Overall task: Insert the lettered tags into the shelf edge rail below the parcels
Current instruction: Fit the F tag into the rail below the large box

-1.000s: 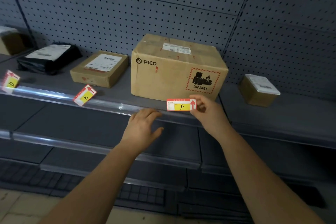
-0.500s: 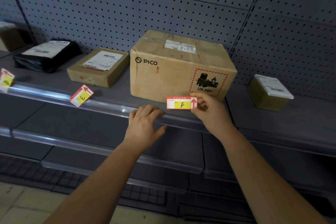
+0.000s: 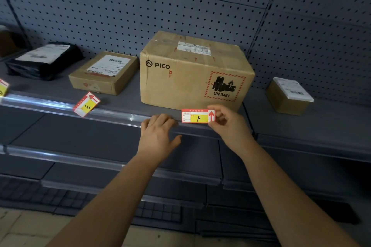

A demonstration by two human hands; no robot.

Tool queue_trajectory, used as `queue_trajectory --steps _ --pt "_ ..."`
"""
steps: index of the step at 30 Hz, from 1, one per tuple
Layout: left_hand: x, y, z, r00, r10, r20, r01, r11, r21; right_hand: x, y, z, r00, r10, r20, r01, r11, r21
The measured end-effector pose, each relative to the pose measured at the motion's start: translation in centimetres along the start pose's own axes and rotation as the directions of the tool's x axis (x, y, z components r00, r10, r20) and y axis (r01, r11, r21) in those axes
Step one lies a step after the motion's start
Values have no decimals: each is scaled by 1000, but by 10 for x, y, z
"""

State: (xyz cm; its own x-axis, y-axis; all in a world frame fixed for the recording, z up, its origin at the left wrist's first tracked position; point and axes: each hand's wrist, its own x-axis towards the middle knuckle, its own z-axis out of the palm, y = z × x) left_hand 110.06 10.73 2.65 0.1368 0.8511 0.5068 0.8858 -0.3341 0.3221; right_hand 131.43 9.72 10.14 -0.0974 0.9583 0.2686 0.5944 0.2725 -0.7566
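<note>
My right hand (image 3: 226,124) pinches the right end of a red and yellow tag marked F (image 3: 197,116), held level at the shelf's front edge below the big PICO box (image 3: 192,72). My left hand (image 3: 158,134) lies with straight fingers on the clear edge rail (image 3: 120,115), just left of the tag. A tag marked E (image 3: 86,104) stands tilted in the rail below the flat cardboard parcel (image 3: 104,72). Another yellow tag (image 3: 3,87) shows at the far left edge, below the black bag parcel (image 3: 44,60).
A small cardboard box (image 3: 288,96) stands on the neighbouring shelf section to the right. A perforated grey back panel (image 3: 180,6) rises behind the parcels. Lower shelves with their own rails (image 3: 60,158) step out below, above a tiled floor.
The view has shifted slightly. My right hand with the F tag has stayed at the shelf edge, and my left hand keeps resting on the rail.
</note>
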Motion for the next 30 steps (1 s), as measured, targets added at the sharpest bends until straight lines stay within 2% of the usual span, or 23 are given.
queue_trajectory --steps 10,22,30 --pt "-9 0 6 1000 -13 18 12 999 34 -4 5 -9 999 9 -45 -9 1000 8" --pt "-1 12 24 988 -46 -147 51 998 28 7 13 -17 999 -17 -47 18 1000 13" --pt "3 14 30 982 -70 -177 83 994 68 16 23 -17 1000 -6 -22 5 1000 -7"
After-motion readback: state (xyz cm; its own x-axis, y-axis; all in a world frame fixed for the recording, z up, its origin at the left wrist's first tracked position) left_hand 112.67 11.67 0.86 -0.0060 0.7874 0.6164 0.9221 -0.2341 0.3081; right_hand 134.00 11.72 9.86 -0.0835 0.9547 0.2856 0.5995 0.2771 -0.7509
